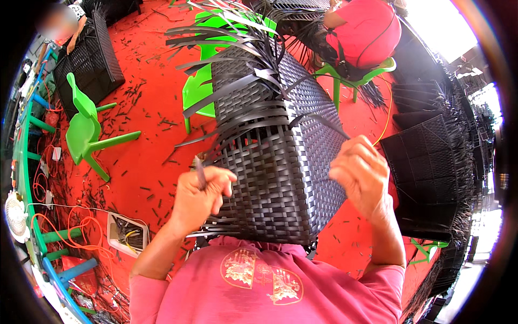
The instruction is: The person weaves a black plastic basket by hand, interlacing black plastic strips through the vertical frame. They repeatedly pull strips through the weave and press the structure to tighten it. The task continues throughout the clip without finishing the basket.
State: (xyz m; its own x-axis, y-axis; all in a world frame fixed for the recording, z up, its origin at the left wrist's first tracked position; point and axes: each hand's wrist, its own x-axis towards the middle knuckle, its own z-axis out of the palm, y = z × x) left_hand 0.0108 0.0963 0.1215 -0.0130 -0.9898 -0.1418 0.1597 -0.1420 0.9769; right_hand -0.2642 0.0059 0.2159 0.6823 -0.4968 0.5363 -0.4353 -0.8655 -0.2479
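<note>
In front of me stands a black woven box-shaped piece [259, 178] with a checkered weave of flat glossy strips. Loose black strips [248, 116] fan out from its upper corner and far end. My right hand [362, 175], beside the right face, pinches the end of a black strip [329, 124] that runs taut from the corner edge. Over the left part of the near face, my left hand [202, 194] is closed round a short, dark, narrow tool [200, 171], its tip pointing up; its exact kind is unclear. Open gaps show in the weave near the loose strips.
Green chairs [83, 132] stand at left and beyond the piece. Strip scraps litter the red floor [145, 146]. A grey bin [128, 235] sits at lower left near orange cables. Another person [364, 32] in red sits at far right. Woven panels [421, 167] are stacked at right.
</note>
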